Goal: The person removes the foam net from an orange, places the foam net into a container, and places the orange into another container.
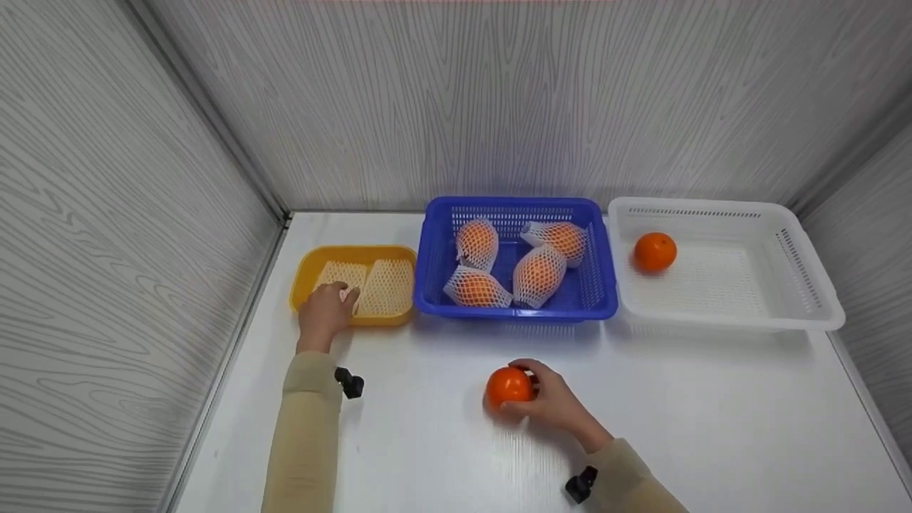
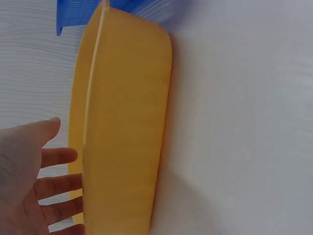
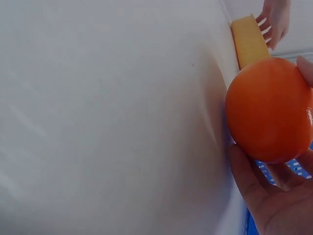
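My right hand point(image 1: 545, 399) grips a glossy orange point(image 1: 508, 387), its fingers and thumb curled around the fruit, low over the white table in front of the blue basket. In the right wrist view the same orange point(image 3: 271, 110) sits between thumb and fingers. My left hand point(image 1: 328, 310) reaches over the near left rim of a yellow tray point(image 1: 388, 320). Pale foam net sleeves point(image 1: 387, 287) lie flat inside that tray. Seen from the left wrist, the fingers point(image 2: 58, 185) are spread and loosely straight, their tips partly hidden behind the tray wall.
A blue basket point(image 1: 513, 313) holds several oranges in white foam nets point(image 1: 539, 276). To its right, a white basket point(image 1: 727, 320) contains one bare orange point(image 1: 655, 251). Grey wood-grain panels point(image 1: 499, 100) enclose the table point(image 1: 427, 442) at the back and sides.
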{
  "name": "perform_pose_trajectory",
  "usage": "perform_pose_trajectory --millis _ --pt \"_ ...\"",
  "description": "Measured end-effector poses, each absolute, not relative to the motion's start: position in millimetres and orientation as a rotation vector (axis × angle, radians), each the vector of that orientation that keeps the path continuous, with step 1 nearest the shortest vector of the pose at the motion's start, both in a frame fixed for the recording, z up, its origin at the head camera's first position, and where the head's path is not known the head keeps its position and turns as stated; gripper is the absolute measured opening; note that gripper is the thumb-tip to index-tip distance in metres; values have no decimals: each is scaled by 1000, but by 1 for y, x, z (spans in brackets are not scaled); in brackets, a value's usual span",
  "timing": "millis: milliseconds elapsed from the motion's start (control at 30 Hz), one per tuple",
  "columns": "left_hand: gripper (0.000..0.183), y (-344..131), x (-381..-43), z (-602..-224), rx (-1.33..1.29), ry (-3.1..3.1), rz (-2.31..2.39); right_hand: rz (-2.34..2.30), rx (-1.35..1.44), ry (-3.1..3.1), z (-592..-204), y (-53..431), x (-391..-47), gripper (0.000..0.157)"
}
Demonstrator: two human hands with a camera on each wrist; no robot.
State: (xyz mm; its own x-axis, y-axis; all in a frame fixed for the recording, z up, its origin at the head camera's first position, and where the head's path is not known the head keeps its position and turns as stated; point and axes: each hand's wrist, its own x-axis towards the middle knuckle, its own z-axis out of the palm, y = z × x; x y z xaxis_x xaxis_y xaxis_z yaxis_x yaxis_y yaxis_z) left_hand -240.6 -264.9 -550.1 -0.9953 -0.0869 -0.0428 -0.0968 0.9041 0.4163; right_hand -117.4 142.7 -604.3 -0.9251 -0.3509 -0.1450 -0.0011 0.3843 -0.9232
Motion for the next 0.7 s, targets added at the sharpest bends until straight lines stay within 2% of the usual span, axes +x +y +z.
perform_pose_trajectory --millis 700 --pt "45 -218 -205 -524 -33 3104 1076 -1702 -268 2368 -560 163 -129 70"
